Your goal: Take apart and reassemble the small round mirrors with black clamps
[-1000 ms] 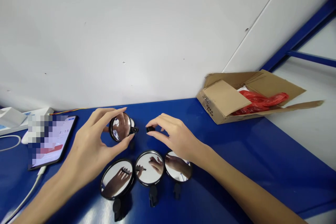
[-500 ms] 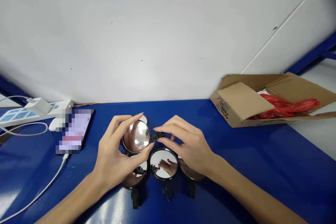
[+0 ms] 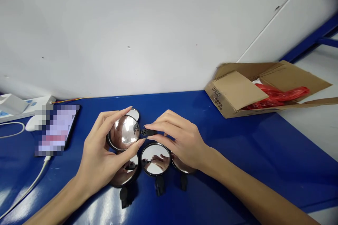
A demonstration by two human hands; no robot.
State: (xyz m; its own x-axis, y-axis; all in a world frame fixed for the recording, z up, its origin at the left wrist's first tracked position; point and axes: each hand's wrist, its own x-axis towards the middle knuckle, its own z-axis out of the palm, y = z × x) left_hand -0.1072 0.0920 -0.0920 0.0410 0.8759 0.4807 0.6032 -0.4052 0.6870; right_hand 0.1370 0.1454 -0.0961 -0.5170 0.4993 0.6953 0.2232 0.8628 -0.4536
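My left hand [image 3: 99,154] is closed around the rim of a round convex mirror [image 3: 124,132], its glass facing up. Between the fingertips of my right hand [image 3: 183,140] is a small black mount [image 3: 151,132] with a round toothed end, pointing at the mirror's right edge. Whether the two pieces are joined is unclear. Below lie more round mirrors with black stems: a middle mirror [image 3: 155,160], a left mirror [image 3: 124,175] partly under my left hand, and a right mirror [image 3: 182,164] partly covered by my right hand. Behind the held one, another mirror [image 3: 134,114] peeks out.
On the blue table [image 3: 169,103] at the left lie a phone [image 3: 59,126] with a white charging cable [image 3: 29,186] and a power strip [image 3: 39,107]. An open cardboard box [image 3: 235,91] holding a red plastic bag [image 3: 280,95] stands at the back right, near the white wall.
The camera view has shifted, so everything sits further left and slightly higher. Both hands keep their grips, with the black mount turned slightly beside the mirror.
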